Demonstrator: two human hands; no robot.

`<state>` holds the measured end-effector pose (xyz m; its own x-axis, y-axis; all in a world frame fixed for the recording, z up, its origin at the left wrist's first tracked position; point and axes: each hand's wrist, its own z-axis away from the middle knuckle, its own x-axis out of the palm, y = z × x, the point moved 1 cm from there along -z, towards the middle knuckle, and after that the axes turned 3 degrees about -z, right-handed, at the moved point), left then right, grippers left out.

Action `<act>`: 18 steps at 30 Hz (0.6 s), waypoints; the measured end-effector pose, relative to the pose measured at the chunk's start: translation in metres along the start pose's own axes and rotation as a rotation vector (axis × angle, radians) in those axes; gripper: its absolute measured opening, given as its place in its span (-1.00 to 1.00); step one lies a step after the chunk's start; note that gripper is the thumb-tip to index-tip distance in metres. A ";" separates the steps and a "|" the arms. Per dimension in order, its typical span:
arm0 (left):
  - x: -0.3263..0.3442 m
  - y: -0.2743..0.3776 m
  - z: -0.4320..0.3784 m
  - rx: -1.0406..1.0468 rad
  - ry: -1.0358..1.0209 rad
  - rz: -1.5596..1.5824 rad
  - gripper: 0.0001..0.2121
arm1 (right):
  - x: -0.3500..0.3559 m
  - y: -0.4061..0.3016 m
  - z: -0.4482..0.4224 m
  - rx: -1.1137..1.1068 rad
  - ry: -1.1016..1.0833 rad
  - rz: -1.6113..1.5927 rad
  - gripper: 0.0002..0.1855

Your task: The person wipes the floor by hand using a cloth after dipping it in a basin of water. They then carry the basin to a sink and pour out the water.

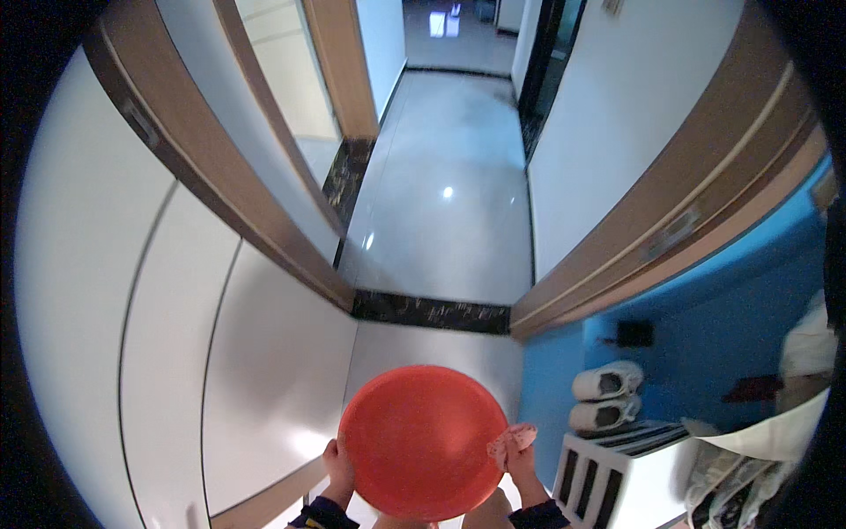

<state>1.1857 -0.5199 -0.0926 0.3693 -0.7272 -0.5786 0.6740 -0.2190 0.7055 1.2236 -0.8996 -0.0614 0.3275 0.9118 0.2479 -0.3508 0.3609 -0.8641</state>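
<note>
A round red plastic basin (423,443) is held in front of my body, its inside facing up with nothing seen in it. My left hand (340,466) grips the basin's left rim, thumb over the edge. On the right side my right hand (519,459) holds the rim together with a crumpled pink cloth (512,442), which is pressed against the edge. The fingers under the basin are hidden on both sides.
Ahead, a doorway with a wooden frame (661,231) and a black stone threshold (433,312) opens onto a tiled corridor floor (449,218). White cabinet doors (264,370) line the left. At right stand a white slotted rack (621,469) and a pair of white shoes (606,397).
</note>
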 end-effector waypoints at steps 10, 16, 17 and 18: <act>-0.026 0.188 -0.057 0.268 -0.121 0.064 -0.57 | 0.072 -0.125 -0.038 -0.194 0.124 0.134 -0.72; 0.011 0.275 -0.119 0.274 -0.178 0.161 -0.55 | 0.103 -0.199 -0.120 -0.269 0.072 0.070 -0.77; 0.019 0.295 -0.124 0.255 -0.184 0.187 -0.54 | 0.104 -0.201 -0.129 -0.268 0.112 0.079 -0.77; 0.025 0.317 -0.133 0.240 -0.173 0.223 -0.52 | 0.112 -0.208 -0.145 -0.272 0.133 0.087 -0.78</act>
<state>1.4936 -0.5209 0.0625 0.3630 -0.8688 -0.3368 0.4127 -0.1741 0.8941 1.4608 -0.9012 0.0828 0.4243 0.8970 0.1240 -0.1406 0.2005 -0.9696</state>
